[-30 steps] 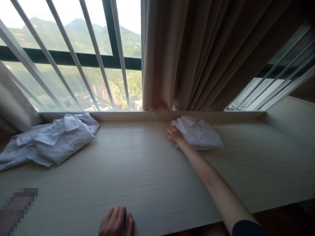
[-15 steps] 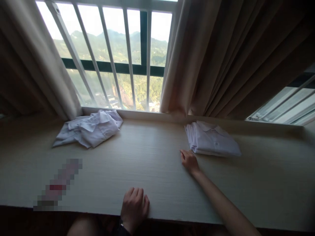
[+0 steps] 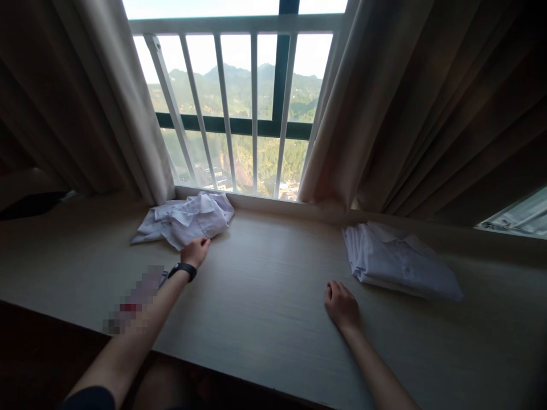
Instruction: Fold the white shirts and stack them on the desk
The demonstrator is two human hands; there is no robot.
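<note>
A crumpled white shirt [image 3: 186, 219] lies on the pale wooden table [image 3: 265, 285] by the window. My left hand [image 3: 195, 251], with a dark wristband, reaches to its near edge and touches the cloth; whether the fingers have closed on it is unclear. A neatly folded white shirt [image 3: 397, 261] sits at the right, close to the curtain. My right hand [image 3: 341, 304] rests flat on the table just left of and nearer than the folded shirt, holding nothing.
Beige curtains [image 3: 410, 114] hang at both sides of a barred window [image 3: 252, 114] behind the table. A blurred-out object [image 3: 137, 299] lies near the table's front left edge. A dark thing [image 3: 29, 204] sits at the far left.
My left hand left the table's front edge and stretched out to the crumpled shirt. My right hand drew back from the folded shirt. The view shifted left and back.
</note>
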